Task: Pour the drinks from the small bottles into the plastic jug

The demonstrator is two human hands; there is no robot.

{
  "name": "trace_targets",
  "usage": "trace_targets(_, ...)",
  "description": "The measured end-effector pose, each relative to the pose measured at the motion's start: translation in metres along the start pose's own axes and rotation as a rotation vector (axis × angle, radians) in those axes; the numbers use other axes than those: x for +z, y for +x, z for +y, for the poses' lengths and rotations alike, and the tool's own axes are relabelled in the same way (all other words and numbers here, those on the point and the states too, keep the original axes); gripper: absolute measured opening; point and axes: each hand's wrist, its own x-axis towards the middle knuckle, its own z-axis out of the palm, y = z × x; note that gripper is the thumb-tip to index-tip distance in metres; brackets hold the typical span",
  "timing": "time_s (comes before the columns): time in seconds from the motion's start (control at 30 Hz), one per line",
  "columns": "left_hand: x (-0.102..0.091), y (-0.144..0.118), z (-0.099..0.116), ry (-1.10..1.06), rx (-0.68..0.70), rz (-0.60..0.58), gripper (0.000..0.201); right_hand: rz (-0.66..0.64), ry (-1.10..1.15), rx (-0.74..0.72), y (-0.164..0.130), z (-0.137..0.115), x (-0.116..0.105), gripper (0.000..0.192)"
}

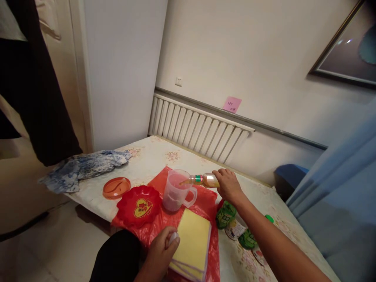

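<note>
Pouring is the step in hand, as I judge it: my right hand (229,185) grips a small bottle (204,180) tipped on its side, mouth over the rim of a clear jug (176,192). The bottle lies at 3 o'clock from the jug, just touching or barely above the rim; I cannot tell which. My left hand (160,248) is closed around a small white object, possibly the cap (174,236), at 6 o'clock from the jug. The next move, in my judgement, calls for a steady tilt held over the jug so nothing lands on the red sheet (205,203) below.

Containers: the jug holds a pinkish liquid in its lower part; the bottle shows amber liquid. A red dish (138,205) at 9 o'clock of the jug looks dry, as does an orange lid (116,187) beyond it. A yellow pad (192,241) lies at 5 o'clock.
</note>
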Motion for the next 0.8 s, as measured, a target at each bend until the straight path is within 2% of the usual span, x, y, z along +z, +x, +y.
trace_targets(0.33,0.0,-0.001,-0.008,-0.04,-0.011,0.022,0.038,0.003,-0.104,-0.072,0.019,-0.003,-0.019,0.051)
trace_targets(0.6,-0.004,-0.004,-0.002,-0.048,-0.016,0.009,0.044,0.066,-0.178,-0.188,0.033,-0.014,-0.032,0.038)
trace_targets(0.8,-0.006,-0.002,-0.003,-0.077,-0.007,0.021,0.044,0.106,-0.196,-0.244,0.038,-0.024,-0.033,0.035)
